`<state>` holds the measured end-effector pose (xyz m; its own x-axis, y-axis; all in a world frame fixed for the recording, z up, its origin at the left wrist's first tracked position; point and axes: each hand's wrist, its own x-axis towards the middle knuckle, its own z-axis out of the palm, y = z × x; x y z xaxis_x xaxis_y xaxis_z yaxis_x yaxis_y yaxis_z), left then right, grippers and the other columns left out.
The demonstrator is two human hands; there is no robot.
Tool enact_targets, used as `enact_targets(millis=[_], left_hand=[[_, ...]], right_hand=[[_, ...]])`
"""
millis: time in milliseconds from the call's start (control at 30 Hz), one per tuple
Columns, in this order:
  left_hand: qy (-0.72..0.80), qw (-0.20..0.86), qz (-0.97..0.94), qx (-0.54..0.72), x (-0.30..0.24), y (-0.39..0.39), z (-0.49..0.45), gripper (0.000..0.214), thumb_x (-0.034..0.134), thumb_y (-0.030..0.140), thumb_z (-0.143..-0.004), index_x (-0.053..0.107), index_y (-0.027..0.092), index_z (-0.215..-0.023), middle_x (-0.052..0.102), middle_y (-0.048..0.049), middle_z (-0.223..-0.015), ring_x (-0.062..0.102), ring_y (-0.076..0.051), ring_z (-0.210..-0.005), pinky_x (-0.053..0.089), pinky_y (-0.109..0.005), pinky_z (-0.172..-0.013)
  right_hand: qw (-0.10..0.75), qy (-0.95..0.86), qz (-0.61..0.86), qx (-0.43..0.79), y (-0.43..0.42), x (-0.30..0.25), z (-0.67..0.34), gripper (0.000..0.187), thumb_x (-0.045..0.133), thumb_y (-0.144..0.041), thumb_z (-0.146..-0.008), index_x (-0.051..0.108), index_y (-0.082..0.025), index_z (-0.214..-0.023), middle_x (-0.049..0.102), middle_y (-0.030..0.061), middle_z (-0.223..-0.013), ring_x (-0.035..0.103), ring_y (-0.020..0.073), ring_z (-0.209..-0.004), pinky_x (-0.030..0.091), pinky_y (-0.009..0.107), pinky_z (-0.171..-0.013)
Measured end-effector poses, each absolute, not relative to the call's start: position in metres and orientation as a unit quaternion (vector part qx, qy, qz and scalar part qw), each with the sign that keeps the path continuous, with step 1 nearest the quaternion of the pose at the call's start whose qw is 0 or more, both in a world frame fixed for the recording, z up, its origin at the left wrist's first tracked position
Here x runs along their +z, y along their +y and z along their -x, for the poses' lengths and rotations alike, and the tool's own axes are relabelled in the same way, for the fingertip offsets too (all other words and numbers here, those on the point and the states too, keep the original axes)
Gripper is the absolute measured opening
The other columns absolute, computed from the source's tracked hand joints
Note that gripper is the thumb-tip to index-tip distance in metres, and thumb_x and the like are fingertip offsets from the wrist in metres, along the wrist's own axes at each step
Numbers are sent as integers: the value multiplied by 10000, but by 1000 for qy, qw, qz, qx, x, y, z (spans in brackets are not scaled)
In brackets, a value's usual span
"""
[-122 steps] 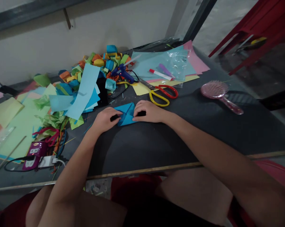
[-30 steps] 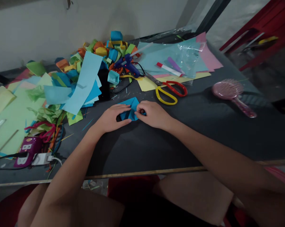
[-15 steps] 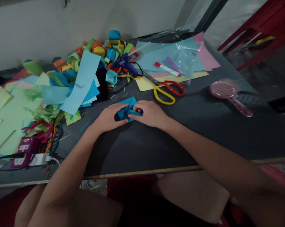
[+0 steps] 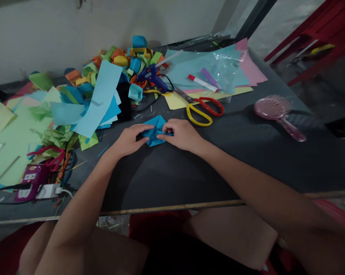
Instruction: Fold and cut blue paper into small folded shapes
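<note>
A small folded piece of blue paper (image 4: 154,129) lies on the dark table (image 4: 206,168) in front of me. My left hand (image 4: 130,140) rests at its left edge with curled fingers pinching a fold. My right hand (image 4: 181,134) holds its right side, fingertips pressed together on a flap. Both hands partly cover the paper.
Yellow and red scissors (image 4: 202,110) lie just beyond my right hand. A blue glue gun (image 4: 153,77), a heap of folded coloured paper boxes (image 4: 123,65), loose sheets (image 4: 97,101), a marker (image 4: 203,83), a pink hairbrush (image 4: 277,111) and a purple charger (image 4: 31,182) surround the work spot.
Since four seconds ago the flat blue paper has been folded smaller and more bunched. In the last second my fingers shifted slightly on its folds; the view tilted a little.
</note>
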<state>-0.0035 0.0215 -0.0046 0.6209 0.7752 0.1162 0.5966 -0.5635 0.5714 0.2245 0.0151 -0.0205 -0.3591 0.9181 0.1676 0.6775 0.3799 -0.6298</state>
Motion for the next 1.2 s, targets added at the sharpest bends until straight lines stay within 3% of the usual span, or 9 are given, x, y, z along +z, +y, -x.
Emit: enact_targets(millis=[233, 500, 733, 1200], left_hand=[[384, 248, -873, 171, -3, 20, 2, 466, 635, 341, -845, 601, 218, -1293, 630, -70, -1339, 551, -261, -1280, 439, -448, -1093], [400, 246, -865, 177, -3, 18, -3, 413, 517, 448, -923, 637, 217, -1244, 656, -71, -1297, 560, -246, -1267, 455, -448, -1073], [421, 241, -859, 166, 0, 14, -6, 535, 652, 539, -816, 640, 216, -1242, 642, -74, -1319, 546, -271, -1281, 429, -464, -1093], [424, 248, -855, 169, -1, 15, -6, 535, 745, 484, -739, 670, 219, -1197, 634, -82, -1330, 544, -293, -1280, 420, -496, -1094]], right_hand=[[287, -801, 477, 223, 20, -24, -231, 204, 721, -356, -795, 607, -201, -729, 609, 50, -861, 573, 201, -797, 412, 331, -713], [297, -818, 443, 214, 20, -28, -232, 241, 737, -423, -768, 622, -212, -746, 616, 66, -951, 598, 245, -906, 454, 388, -805], [280, -821, 462, 185, 16, -28, -229, 199, 691, -366, -814, 601, -200, -752, 614, 76, -964, 589, 245, -908, 455, 384, -797], [310, -794, 472, 227, 18, -25, -229, 90, 640, -269, -821, 608, -208, -762, 597, 60, -899, 579, 217, -849, 450, 375, -781]])
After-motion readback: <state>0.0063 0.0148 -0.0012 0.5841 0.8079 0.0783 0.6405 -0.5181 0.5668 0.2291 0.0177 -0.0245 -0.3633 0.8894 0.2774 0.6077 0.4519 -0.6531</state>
